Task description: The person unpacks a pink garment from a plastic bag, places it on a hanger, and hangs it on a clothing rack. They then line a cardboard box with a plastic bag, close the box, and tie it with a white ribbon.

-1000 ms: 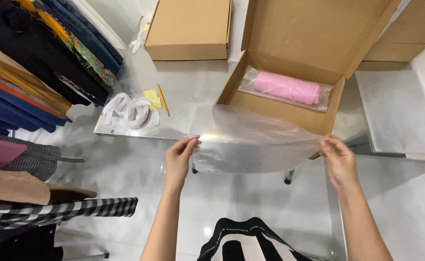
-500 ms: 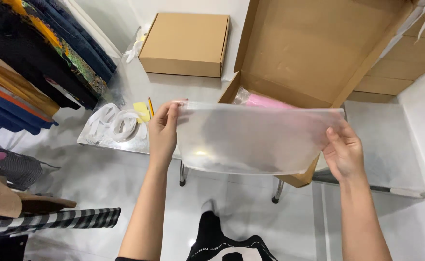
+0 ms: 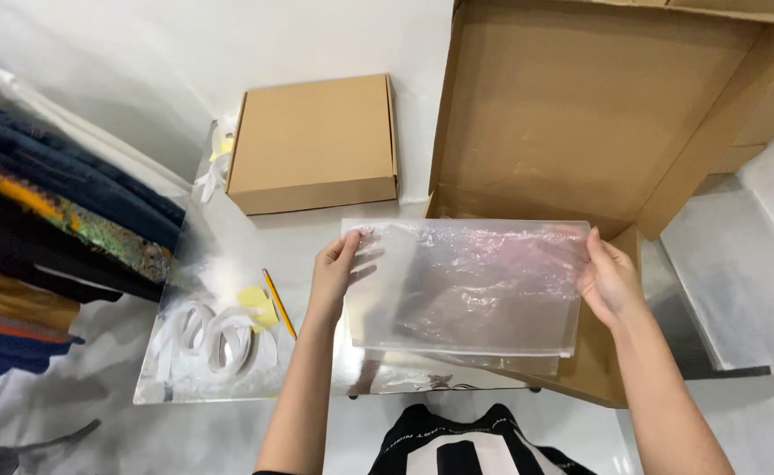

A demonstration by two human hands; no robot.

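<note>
Both my hands pinch the clear rectangular plastic bag [image 3: 466, 286], left hand [image 3: 334, 273] on its left edge, right hand [image 3: 611, 281] on its right, stretched flat over the open brown cardboard box [image 3: 580, 114]. Closed flat brown cardboard box [image 3: 312, 141] sits far left; yellow pencil [image 3: 279, 303] and white tape rolls [image 3: 211, 343] near left.

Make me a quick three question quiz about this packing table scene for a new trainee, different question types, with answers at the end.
1. True or false: both hands hold the clear plastic bag by its side edges.
2. Which lies nearest the left hand? A closed flat box; B yellow pencil; C tape rolls
3. Fill in: the lid of the open cardboard box stands ____.

Key
1. True: the right hand grips the opposite edge.
2. B
3. upright
</note>
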